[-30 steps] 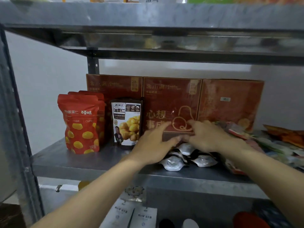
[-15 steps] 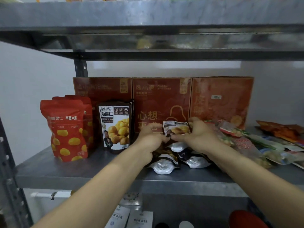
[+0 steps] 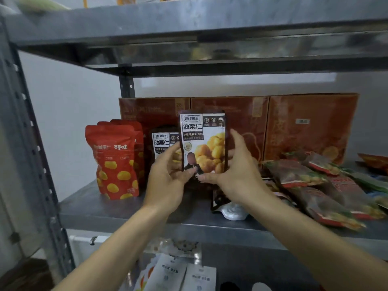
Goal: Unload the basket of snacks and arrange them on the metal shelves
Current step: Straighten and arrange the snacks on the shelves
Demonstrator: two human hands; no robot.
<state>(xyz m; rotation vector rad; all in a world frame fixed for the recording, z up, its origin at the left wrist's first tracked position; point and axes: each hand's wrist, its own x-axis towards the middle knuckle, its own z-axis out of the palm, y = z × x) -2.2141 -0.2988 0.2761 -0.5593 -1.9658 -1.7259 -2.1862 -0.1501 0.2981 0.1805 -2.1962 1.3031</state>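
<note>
A plain white wall (image 3: 71, 122) runs along the back, and three red cartons (image 3: 310, 127) stand side by side against it. Low on the left lies a white pipe (image 3: 80, 240) with a small metal clip (image 3: 93, 240) on it, and lower still there is a dark brown patch (image 3: 23, 276).

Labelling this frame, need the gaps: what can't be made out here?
Head view only:
- Basket: out of frame.
- Standing chestnut pouch: right half hidden by the held pouch and left hand.
- Lying pouch: mostly hidden by the right hand.
- Red cartons: print blurred.
- Upper shelf: its goods cut off by top edge.
</note>
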